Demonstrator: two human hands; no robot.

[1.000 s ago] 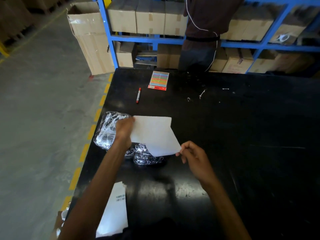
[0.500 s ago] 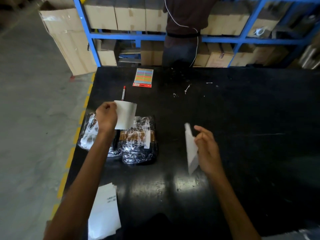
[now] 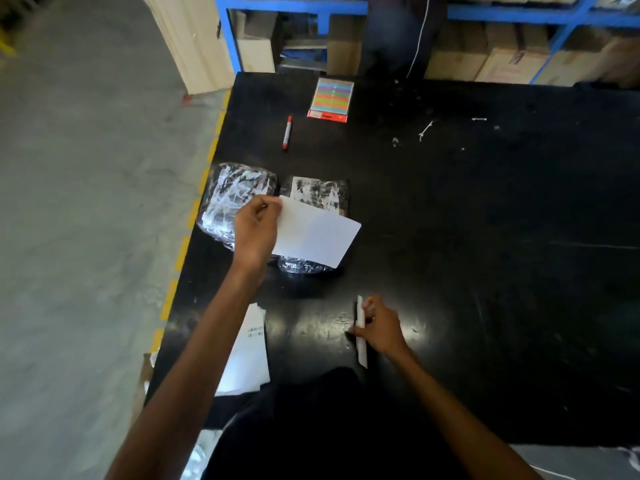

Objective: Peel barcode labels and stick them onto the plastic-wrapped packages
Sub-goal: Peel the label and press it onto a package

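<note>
Head view: I look down on the black table (image 3: 485, 271); two plastic-wrapped bundles lie side by side near its left edge.
Change: a second ago both hands shared one white sheet. Now it is parted in two, so I judge the peel done.
Left hand (image 3: 256, 233): pinches the label (image 3: 318, 237) by its left edge and holds it over the right package (image 3: 318, 192), not yet pressed flat.
Right hand (image 3: 382, 329): curled round the backing strip (image 3: 361, 336), on the near side, well apart from the bundles.
Left package (image 3: 235, 199): I see no label on it.
Label stock (image 3: 247, 362): sheets at the near left edge, beside the left forearm.
Wrapping: dark contents; glare hides what they are.
Cardboard boxes (image 3: 502, 64): on the far blue rack (image 3: 294, 5); contents hidden.
Tall carton (image 3: 194, 46): on the floor, far left; I cannot tell what it holds.
</note>
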